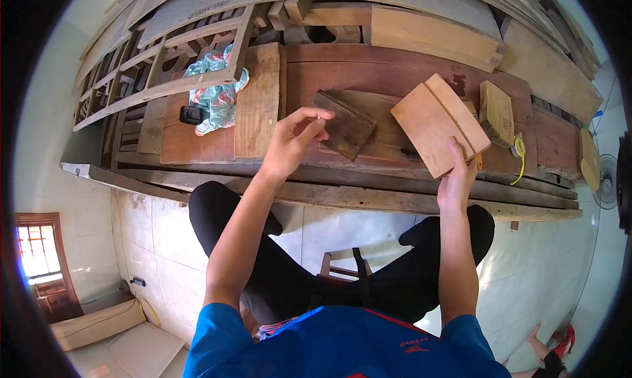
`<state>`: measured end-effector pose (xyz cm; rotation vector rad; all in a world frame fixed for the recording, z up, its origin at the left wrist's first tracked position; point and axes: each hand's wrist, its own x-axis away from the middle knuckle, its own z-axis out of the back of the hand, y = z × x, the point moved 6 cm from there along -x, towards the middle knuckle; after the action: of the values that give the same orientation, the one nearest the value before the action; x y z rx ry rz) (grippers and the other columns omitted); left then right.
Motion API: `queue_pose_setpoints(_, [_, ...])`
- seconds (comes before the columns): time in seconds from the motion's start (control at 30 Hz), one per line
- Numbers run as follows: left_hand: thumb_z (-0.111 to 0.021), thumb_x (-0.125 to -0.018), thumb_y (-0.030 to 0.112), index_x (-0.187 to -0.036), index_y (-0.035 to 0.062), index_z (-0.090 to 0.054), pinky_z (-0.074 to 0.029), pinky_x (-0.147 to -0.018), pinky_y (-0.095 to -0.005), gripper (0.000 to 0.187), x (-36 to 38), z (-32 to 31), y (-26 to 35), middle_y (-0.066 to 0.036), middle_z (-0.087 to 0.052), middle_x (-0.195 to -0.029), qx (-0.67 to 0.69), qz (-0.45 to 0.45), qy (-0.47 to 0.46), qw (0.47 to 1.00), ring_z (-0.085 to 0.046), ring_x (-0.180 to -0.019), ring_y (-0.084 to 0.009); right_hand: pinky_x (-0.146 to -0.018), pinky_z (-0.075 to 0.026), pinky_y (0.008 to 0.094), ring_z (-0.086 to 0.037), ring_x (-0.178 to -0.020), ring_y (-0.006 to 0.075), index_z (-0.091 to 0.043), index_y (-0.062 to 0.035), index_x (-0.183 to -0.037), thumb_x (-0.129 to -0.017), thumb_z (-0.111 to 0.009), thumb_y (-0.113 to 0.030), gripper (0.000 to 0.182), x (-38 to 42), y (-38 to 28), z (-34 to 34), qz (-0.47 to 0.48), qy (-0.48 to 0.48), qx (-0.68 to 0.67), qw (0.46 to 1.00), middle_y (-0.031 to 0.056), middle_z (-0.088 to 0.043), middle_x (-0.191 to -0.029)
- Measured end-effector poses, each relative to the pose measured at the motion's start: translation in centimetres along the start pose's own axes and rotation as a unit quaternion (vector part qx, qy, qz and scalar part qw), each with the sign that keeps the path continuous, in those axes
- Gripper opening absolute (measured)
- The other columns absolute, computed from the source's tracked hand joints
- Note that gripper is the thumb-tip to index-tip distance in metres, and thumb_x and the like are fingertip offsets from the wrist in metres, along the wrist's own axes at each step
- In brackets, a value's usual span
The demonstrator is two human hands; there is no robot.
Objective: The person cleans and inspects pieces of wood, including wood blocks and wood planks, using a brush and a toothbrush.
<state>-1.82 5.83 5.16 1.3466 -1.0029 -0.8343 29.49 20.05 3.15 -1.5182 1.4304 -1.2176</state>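
My right hand [459,175] grips a light wooden block [428,129] with a groove along one side, tilted above the workbench. The thumb lies on its face; the other fingers are mostly hidden behind it. My left hand [288,144] is raised left of the block, thumb and forefinger pinched together. A tiny pale bit shows at the fingertips, too small to name. Just beyond that hand, a dark wooden piece [347,129] lies partly on a brown board [385,108]. A smaller wooden block [496,113] stands to the right, near a yellow tape measure [519,147].
A slatted wooden frame [158,65] leans at the left over a floral cloth [216,91] and a small black object [192,115]. Planks [434,35] are stacked along the back. The bench's front beam [368,199] runs before my knees. Another person's foot [534,333] shows lower right.
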Motion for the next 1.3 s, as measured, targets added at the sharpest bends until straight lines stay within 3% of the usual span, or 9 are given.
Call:
queue_pose_setpoints(0.17, [-0.062, -0.105, 0.013, -0.118, 0.0079, -0.073, -0.051, -0.076, -0.0229, 0.018, 0.1, 0.6, 0.2, 0.000, -0.068, -0.115, 0.021, 0.012, 0.032, 0.999, -0.064, -0.090, -0.0075, -0.104, -0.046, 0.0344, -0.061, -0.119, 0.0195, -0.053, 0.0040, -0.138, -0.087, -0.083, -0.016, 0.062, -0.7, 0.8, 0.5, 0.011, -0.019, -0.005, 1.000, 0.0116, -0.063, -0.129])
queue_pose_setpoints(0.27, [-0.063, -0.104, 0.010, -0.116, 0.0055, -0.074, -0.051, -0.078, -0.0233, 0.017, -0.5, 2.0, -0.4, -0.004, -0.065, -0.123, -0.067, -0.164, 0.095, 0.980, -0.064, -0.093, -0.0085, -0.105, -0.045, 0.0353, -0.060, -0.120, 0.0196, -0.053, 0.0030, -0.139, -0.090, -0.081, -0.019, 0.061, -0.7, 1.0, 0.7, 0.028, -0.012, -0.015, 0.999, 0.0126, -0.063, -0.129])
queue_pose_setpoints(0.33, [-0.064, -0.102, 0.008, -0.114, 0.0030, -0.075, -0.052, -0.081, -0.0237, 0.016, -0.8, 3.1, -0.7, -0.006, -0.063, -0.127, -0.102, -0.160, 0.113, 0.975, -0.063, -0.096, -0.0091, -0.105, -0.045, 0.0357, -0.059, -0.121, 0.0197, -0.053, 0.0035, -0.139, -0.091, -0.080, -0.021, 0.060, -0.8, 1.1, 0.9, 0.049, 0.000, -0.004, 0.999, 0.0131, -0.063, -0.130])
queue_pose_setpoints(0.57, [-0.068, -0.101, 0.011, -0.114, 0.0041, -0.074, -0.051, -0.078, -0.0247, 0.016, -1.1, 5.0, -2.3, -0.001, -0.074, -0.099, -0.077, -0.112, 0.158, 0.978, -0.064, -0.087, -0.0079, -0.105, -0.052, 0.0406, -0.065, -0.120, 0.0242, -0.057, -0.0021, -0.139, -0.093, -0.075, -0.030, 0.057, -7.5, -1.9, 0.1, -0.043, -0.043, -0.127, 0.990, 0.0105, -0.066, -0.131])
queue_pose_setpoints(0.67, [-0.066, -0.101, 0.010, -0.123, 0.0042, -0.067, -0.052, -0.075, -0.0252, 0.023, -0.9, 4.3, -1.4, -0.002, -0.069, -0.102, -0.081, -0.116, 0.147, 0.979, -0.062, -0.086, -0.0088, -0.103, -0.051, 0.0379, -0.065, -0.120, 0.0219, -0.060, -0.0044, -0.137, -0.095, -0.073, -0.036, 0.054, -14.9, -1.8, -0.1, -0.040, -0.041, -0.086, 0.995, 0.0074, -0.067, -0.133])
queue_pose_setpoints(0.87, [-0.065, -0.089, 0.002, -0.113, 0.0039, -0.064, -0.051, -0.068, -0.0329, 0.024, -1.2, 6.1, -0.5, -0.008, -0.064, -0.086, -0.134, -0.179, 0.207, 0.953, -0.063, -0.074, -0.0175, -0.105, -0.049, 0.0411, -0.063, -0.124, 0.0248, -0.056, -0.0082, -0.143, -0.096, -0.066, -0.049, 0.063, -20.4, 0.6, -0.4, -0.047, -0.041, -0.011, 0.998, 0.0082, -0.065, -0.138])
queue_pose_setpoints(1.03, [-0.059, -0.094, 0.002, -0.120, 0.0036, -0.059, -0.052, -0.071, -0.0318, 0.026, -1.4, 6.8, -0.4, -0.007, -0.062, -0.089, -0.104, -0.186, 0.226, 0.951, -0.062, -0.078, -0.0158, -0.102, -0.051, 0.0395, -0.062, -0.123, 0.0256, -0.053, -0.0082, -0.145, -0.096, -0.066, -0.051, 0.067, -21.4, 2.3, 1.2, -0.043, -0.093, -0.027, 0.994, 0.0090, -0.062, -0.139])
queue_pose_setpoints(1.13, [-0.058, -0.097, 0.003, -0.125, 0.0036, -0.056, -0.052, -0.072, -0.0313, 0.028, -1.4, 6.7, -1.0, -0.007, -0.062, -0.093, -0.119, -0.176, 0.216, 0.953, -0.062, -0.079, -0.0155, -0.102, -0.051, 0.0405, -0.061, -0.122, 0.0261, -0.049, -0.0073, -0.148, -0.096, -0.066, -0.051, 0.070, -20.8, 1.7, 2.4, -0.082, -0.025, 0.020, 0.996, 0.0110, -0.058, -0.138])
queue_pose_setpoints(1.3, [-0.057, -0.099, 0.004, -0.128, 0.0046, -0.054, -0.051, -0.071, -0.0329, 0.030, -1.3, 5.9, -1.4, -0.009, -0.061, -0.093, -0.163, -0.183, 0.194, 0.950, -0.063, -0.076, -0.0184, -0.107, -0.048, 0.0398, -0.055, -0.129, 0.0242, -0.048, -0.0061, -0.148, -0.095, -0.068, -0.047, 0.070, -20.9, 2.2, 4.8, -0.059, -0.044, 0.057, 0.996, 0.0109, -0.056, -0.140])
